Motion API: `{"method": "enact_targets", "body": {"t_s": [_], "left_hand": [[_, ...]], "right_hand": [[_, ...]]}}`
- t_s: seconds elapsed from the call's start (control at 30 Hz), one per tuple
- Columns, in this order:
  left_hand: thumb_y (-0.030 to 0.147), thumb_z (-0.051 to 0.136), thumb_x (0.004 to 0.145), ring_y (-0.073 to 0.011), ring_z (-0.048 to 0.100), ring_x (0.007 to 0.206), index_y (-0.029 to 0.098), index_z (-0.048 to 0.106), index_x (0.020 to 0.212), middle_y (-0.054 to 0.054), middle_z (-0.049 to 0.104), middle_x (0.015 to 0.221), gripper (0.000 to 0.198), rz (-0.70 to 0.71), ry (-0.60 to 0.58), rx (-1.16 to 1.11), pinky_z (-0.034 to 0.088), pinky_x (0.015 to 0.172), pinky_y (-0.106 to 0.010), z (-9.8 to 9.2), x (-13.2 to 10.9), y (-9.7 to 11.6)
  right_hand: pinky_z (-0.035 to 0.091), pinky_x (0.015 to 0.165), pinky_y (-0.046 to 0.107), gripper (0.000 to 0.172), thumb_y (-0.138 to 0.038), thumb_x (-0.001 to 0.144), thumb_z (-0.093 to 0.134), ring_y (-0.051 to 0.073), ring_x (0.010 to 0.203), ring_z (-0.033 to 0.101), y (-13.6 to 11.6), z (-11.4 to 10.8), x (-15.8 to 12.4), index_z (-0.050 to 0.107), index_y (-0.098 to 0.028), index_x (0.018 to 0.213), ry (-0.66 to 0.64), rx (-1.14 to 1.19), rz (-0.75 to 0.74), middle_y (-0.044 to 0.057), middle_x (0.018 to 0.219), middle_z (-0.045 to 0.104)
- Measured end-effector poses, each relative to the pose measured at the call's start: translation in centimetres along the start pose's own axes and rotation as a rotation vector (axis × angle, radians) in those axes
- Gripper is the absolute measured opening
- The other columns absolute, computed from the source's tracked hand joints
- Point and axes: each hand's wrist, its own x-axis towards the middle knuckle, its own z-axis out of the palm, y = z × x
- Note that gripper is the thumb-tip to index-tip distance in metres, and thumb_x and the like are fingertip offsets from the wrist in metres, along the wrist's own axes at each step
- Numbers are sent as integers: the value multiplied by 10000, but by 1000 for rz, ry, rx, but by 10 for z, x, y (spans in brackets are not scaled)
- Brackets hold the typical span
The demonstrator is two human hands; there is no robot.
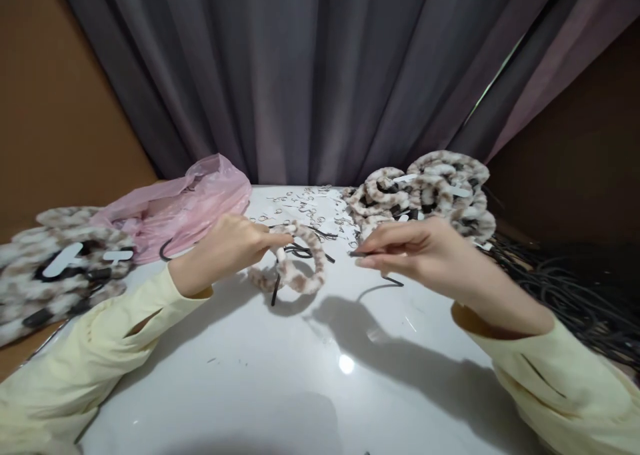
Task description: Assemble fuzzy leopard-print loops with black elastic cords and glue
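My left hand is closed on a fluffy white-and-brown tube, which hangs in a loop over the white table. A short dark cord end sticks down below the tube. My right hand, to the right and apart from the loop, pinches a dark cord between thumb and fingers. Part of a dark cord also shows below my right hand. Behind the loop lie several dark cords.
At the left are a pink plastic bag and a pile of fluffy tubes with white tags. Another fluffy pile stands back right, beside many dark cords. Small thin pieces lie near the curtain.
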Motion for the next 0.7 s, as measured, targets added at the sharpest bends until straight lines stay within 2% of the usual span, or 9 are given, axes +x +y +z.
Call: {"method": "enact_targets", "body": {"t_s": [0.07,0.17,0.27,0.33,0.4,0.57,0.7], "left_hand": [[119,388,742,-136,499,577,240,669,1011,-16,599,625,408,-107,-79,-163,381,609,-225,5,1,-3],[159,393,705,-135,537,591,247,661,1009,-4,654,728,415,-232,-185,-416,399,584,-213,10,3,-9],[176,385,705,-111,503,460,235,608,1069,21,616,627,431,-354,-371,-591,379,502,-206,10,3,-16],[218,402,745,-110,501,443,223,561,1104,28,593,591,393,-377,-491,-705,363,468,-197,8,4,-20],[302,465,773,-121,531,505,214,545,1073,14,608,642,322,-370,-557,-798,367,465,-190,6,4,-21],[460,591,731,-126,553,620,205,535,883,3,609,771,303,-383,-621,-937,402,541,-192,5,7,-18],[527,533,754,-127,516,626,178,533,767,14,560,714,349,-336,-459,-812,387,560,-201,9,10,-9]], "right_hand": [[441,496,268,186,-375,681,698,151,553,568,5,12,5,720,-193,711,-54,-12,-56,49,668,653],[461,519,277,153,-348,686,698,162,570,588,10,21,8,725,-197,692,-37,-28,-98,52,663,654],[467,540,281,128,-318,678,707,167,594,595,11,23,8,713,-195,641,1,-45,-127,55,674,656],[463,550,280,118,-298,681,704,163,600,591,12,23,8,704,-193,627,12,-60,-142,50,667,651],[457,550,278,113,-288,684,700,158,600,585,12,24,8,692,-194,622,20,-60,-145,43,660,644],[450,540,275,147,-294,662,716,151,585,582,13,25,8,661,-181,585,44,-16,-105,42,666,645],[464,529,272,176,-328,651,731,160,564,606,11,21,9,679,-160,661,-3,106,45,47,625,659]]}}
